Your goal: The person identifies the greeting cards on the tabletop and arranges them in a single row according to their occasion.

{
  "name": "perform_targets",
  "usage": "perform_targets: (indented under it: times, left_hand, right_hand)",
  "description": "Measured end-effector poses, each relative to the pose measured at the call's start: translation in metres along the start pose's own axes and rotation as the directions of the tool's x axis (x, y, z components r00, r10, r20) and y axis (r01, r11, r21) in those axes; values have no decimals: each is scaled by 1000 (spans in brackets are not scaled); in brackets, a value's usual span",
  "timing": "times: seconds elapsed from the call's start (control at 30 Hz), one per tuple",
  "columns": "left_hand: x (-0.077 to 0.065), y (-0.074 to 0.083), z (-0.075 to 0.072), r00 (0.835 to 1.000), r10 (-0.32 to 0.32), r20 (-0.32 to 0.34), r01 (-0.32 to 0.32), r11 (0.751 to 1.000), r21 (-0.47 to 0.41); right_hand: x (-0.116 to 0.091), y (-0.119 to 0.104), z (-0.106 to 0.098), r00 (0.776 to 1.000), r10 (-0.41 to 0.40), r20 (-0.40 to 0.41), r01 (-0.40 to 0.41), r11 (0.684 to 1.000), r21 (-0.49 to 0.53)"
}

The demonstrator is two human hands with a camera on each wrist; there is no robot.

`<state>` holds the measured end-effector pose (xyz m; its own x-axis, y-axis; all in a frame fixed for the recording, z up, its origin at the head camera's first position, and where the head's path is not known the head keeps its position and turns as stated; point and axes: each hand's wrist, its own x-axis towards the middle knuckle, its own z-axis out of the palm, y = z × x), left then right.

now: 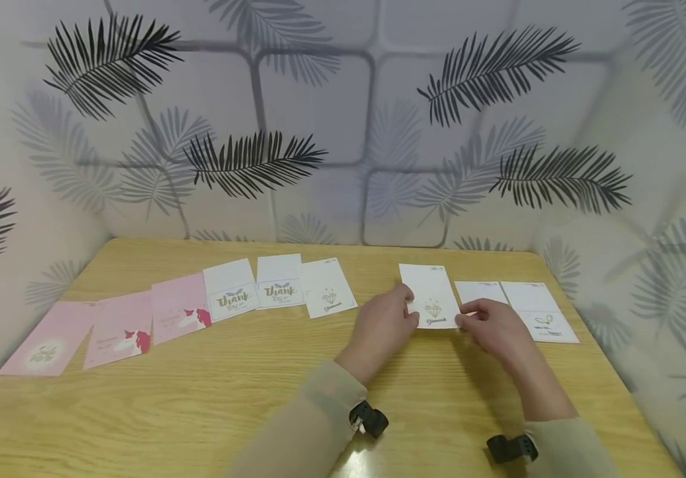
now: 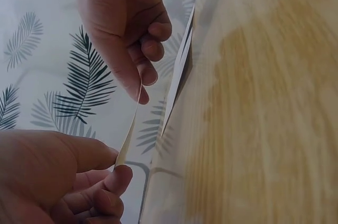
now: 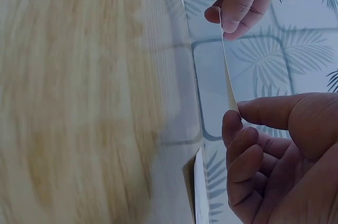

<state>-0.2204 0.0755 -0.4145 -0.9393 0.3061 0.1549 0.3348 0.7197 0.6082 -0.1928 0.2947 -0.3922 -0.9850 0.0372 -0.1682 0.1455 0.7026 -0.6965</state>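
A white card (image 1: 432, 292) printed with a gold diamond and the word Diamond is held between both hands. My left hand (image 1: 381, 322) pinches its left edge between thumb and fingers, and my right hand (image 1: 494, 326) pinches the lower right corner. Both wrist views show the card (image 2: 127, 137) edge-on, raised off the tabletop and slightly bowed. A matching diamond card (image 1: 329, 285) lies to the left of my left hand. Just beyond my right hand are two white cards, one partly hidden behind that hand (image 1: 479, 291) and one with a gold heart design (image 1: 540, 312).
Two white Thank You cards (image 1: 231, 292) (image 1: 280, 282) lie left of centre on the wooden table (image 1: 200, 411). Several pink cards, including one with a unicorn (image 1: 119, 332), continue the row leftward. A leaf-patterned covering (image 1: 343, 133) rises behind the table's far edge and along both sides.
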Motion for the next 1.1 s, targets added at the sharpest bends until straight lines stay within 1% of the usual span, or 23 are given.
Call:
perform_targets:
  times: [0.17, 0.43, 0.67, 0.9, 1.1]
  left_hand:
    - [0, 7, 7, 1000, 3, 13, -4, 1000, 20]
    - [2, 15, 11, 1000, 3, 20, -4, 997, 75]
    - [4, 14, 16, 1000, 7, 21, -9, 994, 112]
    - [5, 12, 22, 1000, 1, 25, -4, 994, 113]
    - [5, 13, 24, 999, -6, 47, 0, 991, 132]
  right_hand:
    - [0, 8, -5, 1000, -8, -17, 7, 998, -56]
    - [-1, 13, -9, 1000, 2, -6, -2, 999, -40]
    - [0, 14, -12, 1000, -7, -7, 7, 997, -83]
    - [4, 20, -11, 1000, -14, 2, 14, 991, -135]
    - [6, 23, -10, 1000, -23, 1, 23, 984, -179]
